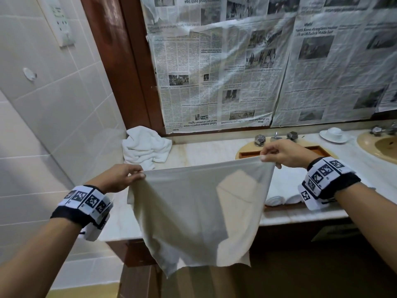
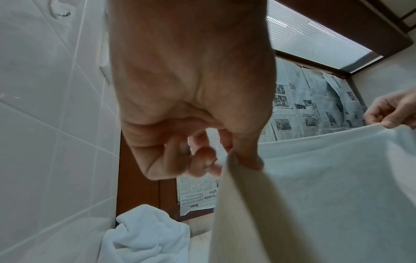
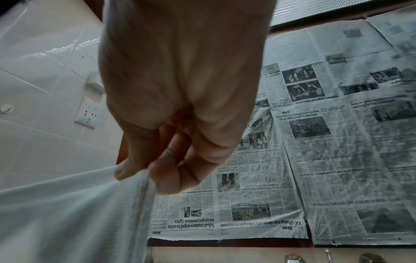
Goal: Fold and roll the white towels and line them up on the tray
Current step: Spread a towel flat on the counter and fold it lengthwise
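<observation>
A thin white towel (image 1: 193, 211) hangs spread out in the air in front of the counter, its top edge stretched between my hands. My left hand (image 1: 137, 174) pinches the top left corner, seen close in the left wrist view as thumb and fingers (image 2: 245, 160) on the cloth (image 2: 315, 195). My right hand (image 1: 266, 157) pinches the top right corner; the right wrist view shows its fingers (image 3: 135, 170) clamping the hem (image 3: 144, 188). Behind the towel a wooden tray (image 1: 247, 153) holds rolled white towels (image 1: 283, 200). A heap of loose white towels (image 1: 146, 147) lies at the counter's back left corner.
The marble counter (image 1: 206, 151) carries a sink with taps (image 1: 260, 140) under the tray, a second basin (image 1: 384, 147) at the right and a white cup on a saucer (image 1: 333, 134). Newspaper (image 1: 257, 72) covers the mirror behind. A tiled wall (image 1: 53, 115) closes the left side.
</observation>
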Action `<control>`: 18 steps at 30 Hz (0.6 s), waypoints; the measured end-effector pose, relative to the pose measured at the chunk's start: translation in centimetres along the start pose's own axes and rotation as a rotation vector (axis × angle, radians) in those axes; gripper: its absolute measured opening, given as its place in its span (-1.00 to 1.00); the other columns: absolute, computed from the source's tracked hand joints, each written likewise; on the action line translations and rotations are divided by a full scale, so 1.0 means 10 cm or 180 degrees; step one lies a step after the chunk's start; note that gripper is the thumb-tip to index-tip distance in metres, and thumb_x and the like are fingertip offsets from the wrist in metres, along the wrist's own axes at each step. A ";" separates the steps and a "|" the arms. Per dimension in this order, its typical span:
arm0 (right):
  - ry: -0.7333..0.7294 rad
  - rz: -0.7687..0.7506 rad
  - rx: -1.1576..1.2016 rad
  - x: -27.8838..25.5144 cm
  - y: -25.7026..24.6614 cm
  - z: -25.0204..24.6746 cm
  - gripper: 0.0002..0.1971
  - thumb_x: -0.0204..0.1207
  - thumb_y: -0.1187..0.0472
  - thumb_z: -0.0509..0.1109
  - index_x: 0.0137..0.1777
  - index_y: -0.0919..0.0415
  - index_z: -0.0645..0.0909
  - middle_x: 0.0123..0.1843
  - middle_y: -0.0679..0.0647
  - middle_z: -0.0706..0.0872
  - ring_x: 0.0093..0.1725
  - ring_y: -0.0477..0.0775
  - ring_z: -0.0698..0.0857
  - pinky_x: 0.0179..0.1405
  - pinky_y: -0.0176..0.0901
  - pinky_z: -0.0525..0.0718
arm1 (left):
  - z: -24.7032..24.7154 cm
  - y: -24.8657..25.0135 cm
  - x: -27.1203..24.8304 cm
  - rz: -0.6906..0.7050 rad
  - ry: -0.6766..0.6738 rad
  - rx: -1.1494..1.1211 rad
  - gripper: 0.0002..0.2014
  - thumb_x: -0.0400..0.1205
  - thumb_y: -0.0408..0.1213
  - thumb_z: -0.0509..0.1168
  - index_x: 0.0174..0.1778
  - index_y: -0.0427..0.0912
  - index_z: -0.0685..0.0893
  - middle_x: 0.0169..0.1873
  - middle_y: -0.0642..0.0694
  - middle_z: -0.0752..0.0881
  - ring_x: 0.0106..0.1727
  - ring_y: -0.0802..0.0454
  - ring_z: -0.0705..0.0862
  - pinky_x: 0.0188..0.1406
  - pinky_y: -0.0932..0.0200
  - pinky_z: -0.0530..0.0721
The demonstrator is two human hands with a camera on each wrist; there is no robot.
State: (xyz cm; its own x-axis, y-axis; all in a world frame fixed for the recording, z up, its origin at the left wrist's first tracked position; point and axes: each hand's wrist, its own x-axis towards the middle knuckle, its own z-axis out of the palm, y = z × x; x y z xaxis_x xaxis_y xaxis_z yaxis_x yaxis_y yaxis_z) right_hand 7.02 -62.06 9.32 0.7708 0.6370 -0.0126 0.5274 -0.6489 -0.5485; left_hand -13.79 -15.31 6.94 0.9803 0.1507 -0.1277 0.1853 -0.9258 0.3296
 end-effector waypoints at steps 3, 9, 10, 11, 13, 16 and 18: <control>-0.0003 0.0110 0.0138 0.03 -0.06 -0.05 -0.88 0.65 0.15 0.44 -0.04 0.20 0.66 -0.37 0.01 0.71 -0.38 0.09 0.80 -0.39 -0.13 0.67 | -0.03 0.09 0.01 -0.0424 -0.0123 -0.0949 -0.79 0.80 -0.04 0.17 0.04 -0.09 0.57 -0.09 -0.18 0.70 -0.31 -0.11 0.85 -0.52 0.22 0.53; 0.0059 0.0166 0.0387 0.13 -0.14 -0.14 -0.83 0.66 0.24 0.41 0.04 0.40 0.61 -0.21 0.35 0.75 -0.31 0.21 0.77 -0.29 -0.10 0.80 | -0.16 0.11 0.11 -0.0184 0.0289 -0.1059 -0.80 0.77 -0.11 0.25 -0.02 -0.17 0.63 -0.22 -0.22 0.69 -0.42 -0.03 0.78 -0.53 0.18 0.66; 0.0076 0.0176 0.0444 0.15 -0.10 -0.15 -0.83 0.64 0.24 0.43 0.02 0.38 0.63 -0.25 0.31 0.75 -0.31 0.22 0.78 -0.15 0.07 0.81 | -0.19 0.09 0.12 -0.0104 0.0348 -0.1036 -0.81 0.75 -0.13 0.29 -0.03 -0.18 0.65 -0.25 -0.22 0.69 -0.44 -0.02 0.77 -0.53 0.19 0.67; 0.0078 0.0204 0.0491 0.16 -0.08 -0.16 -0.84 0.63 0.24 0.45 0.00 0.37 0.64 -0.28 0.27 0.75 -0.31 0.22 0.77 -0.08 0.16 0.78 | -0.21 0.07 0.13 -0.0044 0.0411 -0.1000 -0.83 0.74 -0.14 0.32 -0.05 -0.18 0.66 -0.27 -0.22 0.69 -0.47 -0.01 0.75 -0.53 0.19 0.67; 0.0097 0.0213 0.0622 0.17 -0.05 -0.15 -0.85 0.62 0.24 0.47 -0.03 0.35 0.65 -0.32 0.21 0.73 -0.31 0.21 0.74 -0.07 0.17 0.75 | -0.23 0.04 0.14 -0.0033 0.0522 -0.0957 -0.85 0.70 -0.16 0.38 -0.09 -0.17 0.68 -0.32 -0.19 0.70 -0.51 0.03 0.73 -0.55 0.23 0.66; 0.0181 0.0144 0.0704 0.18 -0.03 -0.14 -0.89 0.60 0.26 0.48 -0.06 0.32 0.67 -0.29 0.21 0.73 -0.31 0.15 0.72 -0.09 0.11 0.74 | -0.23 0.02 0.15 -0.0095 0.0668 -0.0883 -0.83 0.64 -0.18 0.47 -0.13 -0.20 0.70 -0.38 -0.13 0.73 -0.57 0.08 0.71 -0.56 0.31 0.63; 0.0228 0.0144 0.0849 0.19 -0.04 -0.12 -0.93 0.61 0.32 0.45 -0.04 0.33 0.67 -0.21 0.26 0.72 -0.31 0.08 0.70 -0.10 0.05 0.77 | -0.23 -0.02 0.16 -0.0159 0.0702 -0.0881 -0.83 0.61 -0.20 0.50 -0.16 -0.22 0.70 -0.39 -0.12 0.74 -0.57 0.09 0.71 -0.55 0.33 0.62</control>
State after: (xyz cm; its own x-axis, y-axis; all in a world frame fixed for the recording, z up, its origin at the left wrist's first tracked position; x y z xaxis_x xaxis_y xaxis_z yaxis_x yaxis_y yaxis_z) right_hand 8.71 -61.08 10.53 0.8197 0.5726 0.0120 0.3864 -0.5375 -0.7496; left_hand -12.13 -14.15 8.80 0.9552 0.2926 0.0449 0.2154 -0.7909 0.5728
